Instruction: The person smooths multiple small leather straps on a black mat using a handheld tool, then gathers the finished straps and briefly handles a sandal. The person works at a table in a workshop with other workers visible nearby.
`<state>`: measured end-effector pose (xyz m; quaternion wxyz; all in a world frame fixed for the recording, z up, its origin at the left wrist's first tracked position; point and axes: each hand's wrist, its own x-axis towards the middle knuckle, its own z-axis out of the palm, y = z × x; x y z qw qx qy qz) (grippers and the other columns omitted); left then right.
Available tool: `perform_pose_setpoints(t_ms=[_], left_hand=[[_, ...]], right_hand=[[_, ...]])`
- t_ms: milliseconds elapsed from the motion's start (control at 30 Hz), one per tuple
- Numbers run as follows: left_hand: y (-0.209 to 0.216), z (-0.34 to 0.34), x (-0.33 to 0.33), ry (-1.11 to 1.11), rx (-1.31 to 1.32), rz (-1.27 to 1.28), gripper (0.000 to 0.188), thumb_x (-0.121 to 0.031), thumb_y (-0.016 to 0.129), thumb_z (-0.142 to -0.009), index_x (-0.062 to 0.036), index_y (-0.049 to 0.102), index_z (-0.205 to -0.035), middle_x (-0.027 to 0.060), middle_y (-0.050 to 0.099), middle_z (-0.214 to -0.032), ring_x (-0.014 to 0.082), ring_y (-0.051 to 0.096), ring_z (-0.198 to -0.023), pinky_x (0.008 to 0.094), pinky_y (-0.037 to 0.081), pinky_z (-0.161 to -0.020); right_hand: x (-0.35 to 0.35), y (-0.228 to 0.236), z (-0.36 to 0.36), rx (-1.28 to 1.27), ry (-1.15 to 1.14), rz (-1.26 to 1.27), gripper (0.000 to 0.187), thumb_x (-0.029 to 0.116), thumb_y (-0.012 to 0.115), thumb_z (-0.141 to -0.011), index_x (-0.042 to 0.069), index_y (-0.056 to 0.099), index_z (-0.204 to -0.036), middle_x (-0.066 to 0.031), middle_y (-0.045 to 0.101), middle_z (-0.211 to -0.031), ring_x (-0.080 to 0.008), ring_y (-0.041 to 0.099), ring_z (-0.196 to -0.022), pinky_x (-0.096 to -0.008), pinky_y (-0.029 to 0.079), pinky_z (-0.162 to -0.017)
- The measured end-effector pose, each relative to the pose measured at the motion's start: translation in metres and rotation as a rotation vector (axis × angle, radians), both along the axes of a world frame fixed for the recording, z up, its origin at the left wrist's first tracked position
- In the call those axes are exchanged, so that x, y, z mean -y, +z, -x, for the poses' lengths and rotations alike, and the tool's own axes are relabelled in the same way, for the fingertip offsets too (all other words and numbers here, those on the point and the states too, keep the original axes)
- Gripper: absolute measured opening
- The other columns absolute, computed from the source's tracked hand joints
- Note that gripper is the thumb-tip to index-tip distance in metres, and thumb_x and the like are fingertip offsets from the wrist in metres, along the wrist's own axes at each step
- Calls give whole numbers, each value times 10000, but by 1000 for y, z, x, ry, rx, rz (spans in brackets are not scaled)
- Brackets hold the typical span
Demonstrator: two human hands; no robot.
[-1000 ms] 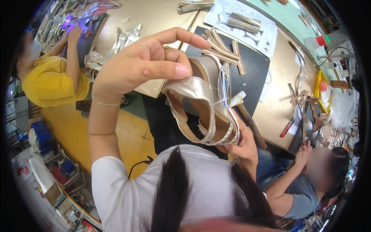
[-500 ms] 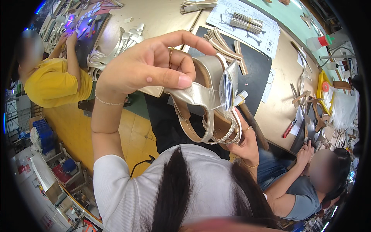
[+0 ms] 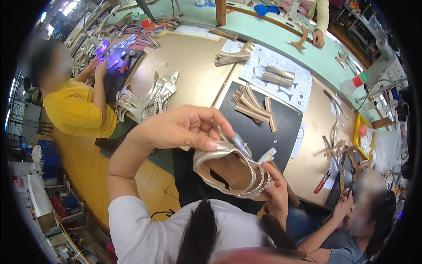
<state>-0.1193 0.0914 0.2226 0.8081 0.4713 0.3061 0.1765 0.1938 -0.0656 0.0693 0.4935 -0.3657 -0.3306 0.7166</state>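
Above the table edge I hold a metallic gold strappy sandal (image 3: pixel 214 155) with a brown insole and braided straps. My left hand (image 3: pixel 189 130) pinches its upper at the left end between thumb and fingers. At the other end, beside the braided straps, my right hand (image 3: pixel 277 187) grips the sandal, its fingers partly hidden behind it. A small clear packet (image 3: pixel 241 145) shows behind the sandal's upper. Just beyond my right hand are a white-and-yellow piece (image 3: pixel 267 156) and a wooden handle (image 3: pixel 292 197).
Cut strips (image 3: pixel 250 105) lie on a black mat (image 3: pixel 288 127). Beyond them a bundle (image 3: pixel 279 76) rests on a printed pattern sheet (image 3: pixel 303 90). Silvery straps (image 3: pixel 149 99) are piled at left. Red-handled cutters (image 3: pixel 323 182) lie at right. Co-workers sit on both sides.
The sandal has come lower and tipped, so its insole now shows more. Both hands went down with it. The clear packet has swung behind the upper. My view takes in more of the table.
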Motion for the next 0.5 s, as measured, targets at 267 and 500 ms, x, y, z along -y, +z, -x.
perform_pose_setpoints(t_ms=[267,500], left_hand=[[4,-3,19,267,237,136,200,-4,708,-928,-16,574,-1076,96,688,-1015,155,702,-930,289,605,-795],[16,-25,35,319,464,210,160,-55,528,-1026,-34,506,-1183,169,626,-1212,268,694,-1064,402,611,-930]], right_hand=[[-28,9,-20,-324,-188,-49,715,262,636,-974,-14,315,-1550,-190,548,-1439,-298,556,-1319,-441,430,-1135],[-68,-8,24,-714,-312,46,677,457,439,-1051,126,247,-1609,-145,409,-1582,-350,395,-1456,-526,317,-1207]])
